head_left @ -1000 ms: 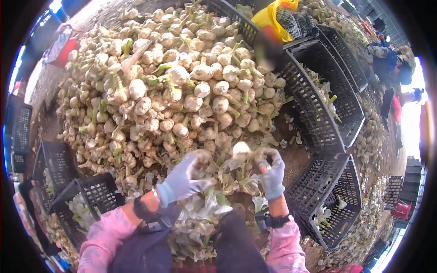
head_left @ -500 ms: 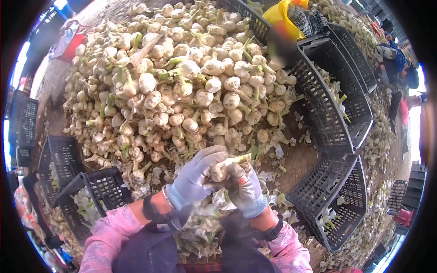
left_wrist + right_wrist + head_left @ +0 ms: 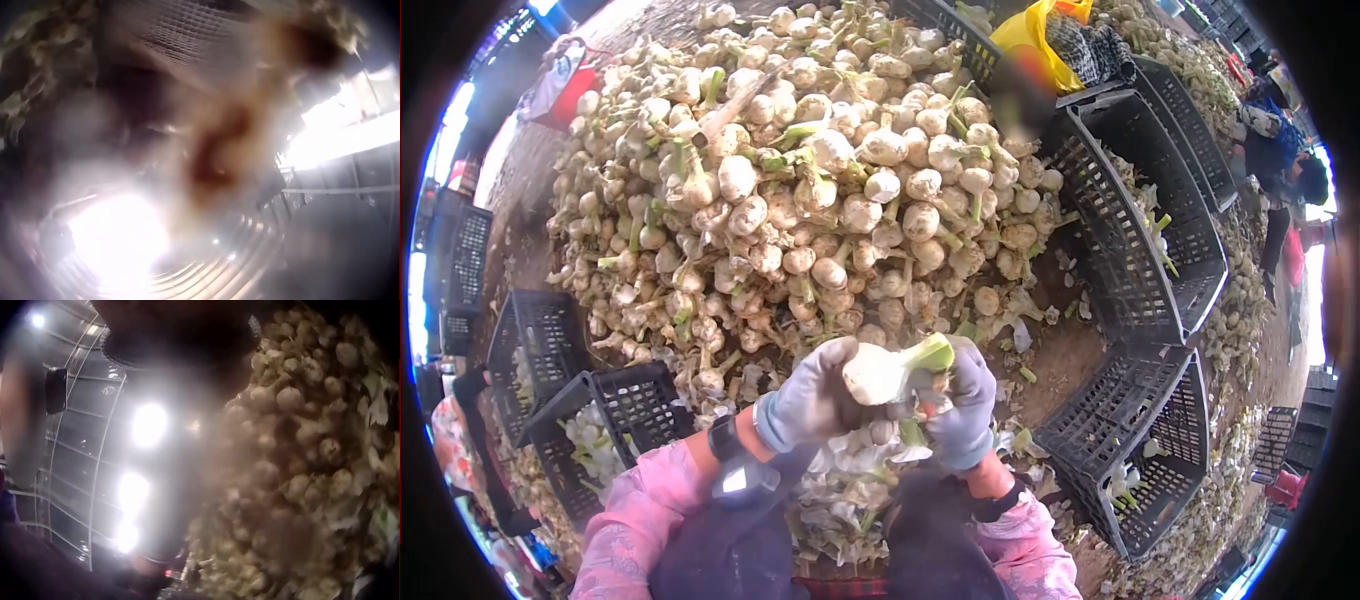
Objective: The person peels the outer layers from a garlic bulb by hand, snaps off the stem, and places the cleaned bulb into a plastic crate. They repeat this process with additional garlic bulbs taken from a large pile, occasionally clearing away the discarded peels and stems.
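Note:
In the head view a garlic bulb (image 3: 875, 376) with a thick, cut green stem (image 3: 932, 352) is held up over my lap, its skin clean and white. My gloved left hand (image 3: 812, 397) grips the bulb from the left side. On the other side my gloved right hand (image 3: 963, 408) has its fingers curled at the neck and stem. Just beyond both hands rises a large heap of unpeeled garlic (image 3: 800, 220), seen too in the right wrist view as a pile of bulbs (image 3: 300, 437). Loose peelings (image 3: 845, 500) lie between my legs. Blur and glare fill the left wrist view.
Black crates stand at the right, a near one (image 3: 1120, 440) holding some trimmed bulbs and a farther one (image 3: 1145, 220). Another black crate (image 3: 590, 430) with pale garlic is at the left. A yellow bag (image 3: 1040, 45) lies at the back. People are at the far right.
The right hand brought a bulb in from the right to the left hand. The dirty outer skin has come off, and the bulb now shows white with its stem pointing right.

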A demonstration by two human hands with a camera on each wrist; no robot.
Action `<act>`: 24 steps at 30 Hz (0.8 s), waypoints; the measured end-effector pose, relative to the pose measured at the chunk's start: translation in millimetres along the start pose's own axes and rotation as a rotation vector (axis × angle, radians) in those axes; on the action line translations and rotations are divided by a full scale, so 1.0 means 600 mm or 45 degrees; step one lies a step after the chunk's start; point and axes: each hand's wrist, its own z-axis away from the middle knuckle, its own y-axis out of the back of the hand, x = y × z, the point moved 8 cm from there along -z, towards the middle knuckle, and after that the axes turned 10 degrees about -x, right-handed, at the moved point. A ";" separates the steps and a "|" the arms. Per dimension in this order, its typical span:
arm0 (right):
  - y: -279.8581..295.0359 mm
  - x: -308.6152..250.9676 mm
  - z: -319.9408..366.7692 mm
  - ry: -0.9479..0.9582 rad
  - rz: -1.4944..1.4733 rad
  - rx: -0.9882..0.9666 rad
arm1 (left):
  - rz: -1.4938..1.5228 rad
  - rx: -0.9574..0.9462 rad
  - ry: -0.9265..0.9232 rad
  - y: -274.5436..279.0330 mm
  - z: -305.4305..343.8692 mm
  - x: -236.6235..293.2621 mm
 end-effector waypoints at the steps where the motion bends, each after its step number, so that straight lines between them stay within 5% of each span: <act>1: -0.008 0.010 0.003 -0.139 -0.267 -0.032 | -0.045 0.070 -0.012 0.012 -0.004 0.004; 3: -0.022 0.036 0.018 -0.451 -0.510 -0.033 | -0.383 0.400 -0.056 0.018 -0.006 0.033; 4: -0.015 0.035 0.022 -0.338 -0.256 -0.024 | -0.905 0.567 -0.246 0.069 -0.003 0.058; 5: -0.005 0.031 0.030 -0.236 0.005 0.012 | -1.887 0.591 -0.469 0.049 0.018 0.091; 6: -0.015 0.030 0.019 -0.420 -0.323 0.099 | -2.039 0.727 0.110 0.035 0.012 0.104; 7: -0.022 0.021 0.009 -0.429 -0.259 0.049 | -1.591 0.656 -0.458 0.065 0.020 0.078; 9: -0.057 0.047 0.017 -0.429 -0.535 -0.065 | -1.396 0.394 -0.386 0.010 0.014 0.063; 10: -0.056 0.036 0.014 -0.037 -0.399 0.010 | -1.436 0.380 -0.381 -0.008 0.011 0.065; 12: -0.067 0.001 0.003 -0.055 -0.423 -0.217 | -1.484 0.371 -0.401 -0.017 0.004 0.070; 15: -0.088 -0.018 0.005 -0.581 -0.666 -0.154 | -1.893 0.469 -0.531 0.001 0.007 0.088; 16: -0.096 -0.011 0.017 -0.550 -0.903 0.040 | -1.824 0.439 -0.618 -0.002 0.018 0.091; 17: -0.105 0.014 0.022 -0.544 -1.102 -0.136 | -1.559 0.395 -0.518 0.013 0.016 0.088; 20: -0.120 0.004 0.011 -0.485 -1.694 -0.092 | -0.939 0.237 -0.294 0.036 0.011 0.090; 22: -0.123 0.048 0.025 -0.510 -2.028 -0.060 | -0.705 0.368 -0.420 0.037 0.027 0.104; 24: -0.081 0.049 0.020 -0.537 -2.054 0.047 | -0.568 0.209 -0.523 0.016 0.032 0.122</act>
